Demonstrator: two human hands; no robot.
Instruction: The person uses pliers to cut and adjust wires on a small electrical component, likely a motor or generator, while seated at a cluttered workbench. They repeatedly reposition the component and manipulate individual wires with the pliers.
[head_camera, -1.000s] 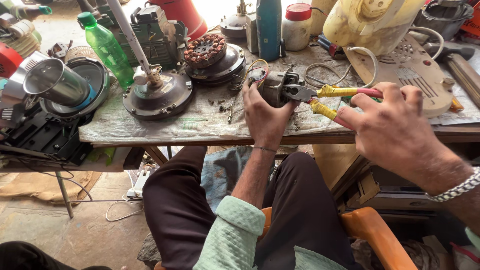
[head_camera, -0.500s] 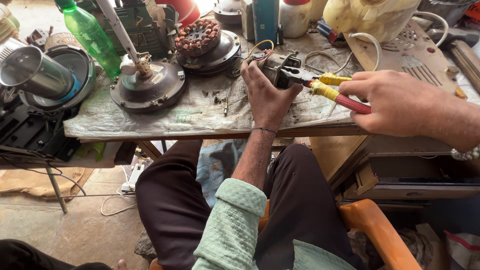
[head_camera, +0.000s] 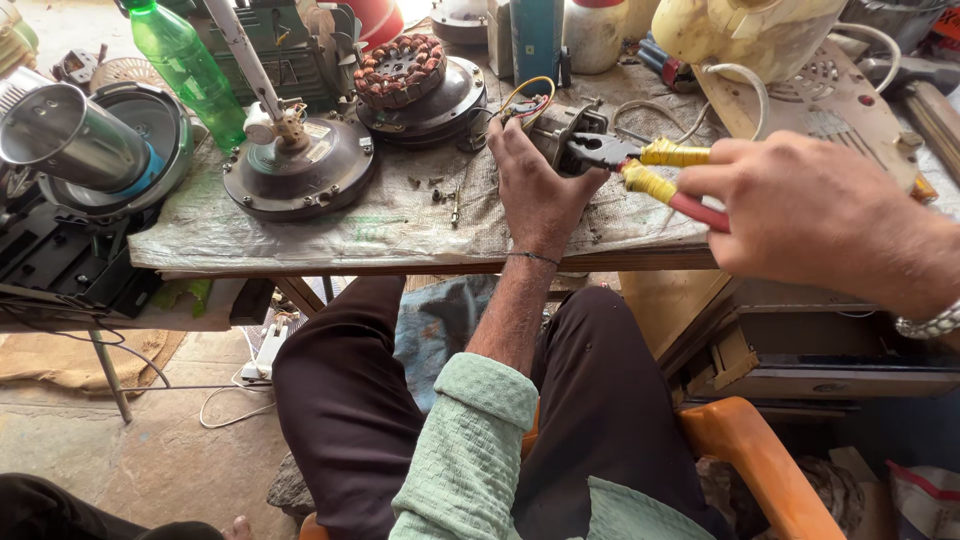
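Note:
My left hand (head_camera: 537, 190) grips a small grey motor part (head_camera: 556, 125) with coloured wires on the workbench (head_camera: 400, 225). My right hand (head_camera: 800, 205) holds pliers (head_camera: 640, 165) by their yellow-taped, red handles. The pliers' dark jaws touch the motor part just right of my left thumb. A ceiling-fan motor housing (head_camera: 298, 172) with a white rod lies to the left. A copper-wound stator (head_camera: 402, 68) sits on a round plate behind it. Small screws (head_camera: 452, 200) are scattered on the cloth between them.
A green plastic bottle (head_camera: 185, 70) and a steel jar (head_camera: 70, 135) stand at the left. A yellowish plastic appliance body (head_camera: 760, 35) and a beige vented panel (head_camera: 850, 95) lie at the right. An orange chair arm (head_camera: 750, 460) is below, near my dark trousers.
The view has shifted, so the bench sits lower in the frame. My right hand has moved right along the pliers' handles. My left hand stays on the motor part.

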